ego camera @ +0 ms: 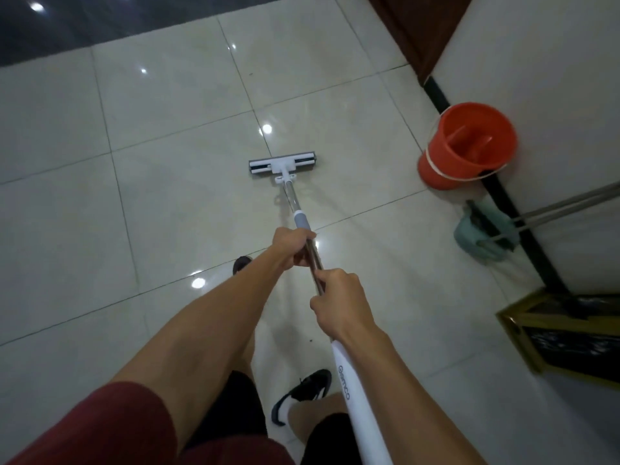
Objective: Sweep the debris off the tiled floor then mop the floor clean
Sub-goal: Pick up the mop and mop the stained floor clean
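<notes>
A flat mop with a white and grey head [282, 166] rests on the glossy cream tiled floor [167, 182] ahead of me. Its metal pole [291, 199] runs back toward me and ends in a white handle [352, 397]. My left hand [293, 246] grips the pole just below the grey collar. My right hand [339, 302] grips the pole lower down, where the white handle begins. A small dark speck [310, 339] lies on the tile near my feet.
An orange bucket [466, 146] stands by the right wall. Beside it a teal dustpan [483, 236] and a long-handled tool [570, 206] lean against the wall. A gold-framed bin [563, 333] sits at the right. Dark flooring [100, 21] borders the far edge. My black shoe [307, 389] is below.
</notes>
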`<state>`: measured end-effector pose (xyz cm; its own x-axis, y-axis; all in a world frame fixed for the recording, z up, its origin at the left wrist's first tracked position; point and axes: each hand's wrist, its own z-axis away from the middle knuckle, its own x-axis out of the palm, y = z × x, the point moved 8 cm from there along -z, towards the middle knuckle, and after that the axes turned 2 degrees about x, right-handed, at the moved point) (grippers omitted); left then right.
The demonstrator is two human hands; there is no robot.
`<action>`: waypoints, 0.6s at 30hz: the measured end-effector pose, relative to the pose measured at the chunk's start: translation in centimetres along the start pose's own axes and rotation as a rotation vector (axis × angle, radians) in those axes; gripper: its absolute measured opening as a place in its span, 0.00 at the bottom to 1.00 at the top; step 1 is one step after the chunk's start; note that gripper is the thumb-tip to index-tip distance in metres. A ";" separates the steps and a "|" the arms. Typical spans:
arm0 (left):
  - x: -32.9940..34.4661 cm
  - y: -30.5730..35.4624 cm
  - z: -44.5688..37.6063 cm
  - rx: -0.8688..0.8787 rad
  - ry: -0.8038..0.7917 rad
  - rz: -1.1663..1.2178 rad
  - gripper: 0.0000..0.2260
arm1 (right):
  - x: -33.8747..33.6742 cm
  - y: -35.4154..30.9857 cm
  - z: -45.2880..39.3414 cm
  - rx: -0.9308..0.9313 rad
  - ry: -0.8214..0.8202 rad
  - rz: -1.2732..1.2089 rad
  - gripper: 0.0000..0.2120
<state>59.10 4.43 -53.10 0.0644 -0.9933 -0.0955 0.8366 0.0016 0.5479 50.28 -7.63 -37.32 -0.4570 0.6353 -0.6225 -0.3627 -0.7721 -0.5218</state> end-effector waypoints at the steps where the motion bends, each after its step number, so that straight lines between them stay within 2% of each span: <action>1: 0.7 -0.8 1.3 0.000 -0.008 -0.007 0.18 | -0.1 0.9 1.5 0.010 0.004 -0.002 0.10; 6: 3.0 -3.8 6.6 -0.023 -0.022 -0.043 0.17 | -0.6 3.5 7.1 0.095 0.005 -0.009 0.13; 9: 3.4 -5.0 7.1 -0.036 -0.014 -0.049 0.18 | -0.3 4.2 8.2 0.108 -0.002 -0.034 0.20; 13: 3.4 -5.7 6.1 -0.046 0.033 -0.008 0.17 | -0.1 4.0 7.3 0.095 0.009 -0.015 0.24; 15: 3.2 -5.2 5.6 -0.039 0.057 0.008 0.14 | -0.1 3.4 6.4 0.104 0.036 0.009 0.20; 18: 2.5 -2.9 4.3 -0.027 0.073 0.063 0.13 | -0.8 2.4 4.1 0.149 0.067 0.020 0.04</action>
<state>54.49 1.48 -51.40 0.1560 -0.9801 -0.1224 0.8439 0.0678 0.5322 46.45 -9.99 -35.69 -0.4124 0.6152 -0.6718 -0.4730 -0.7749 -0.4193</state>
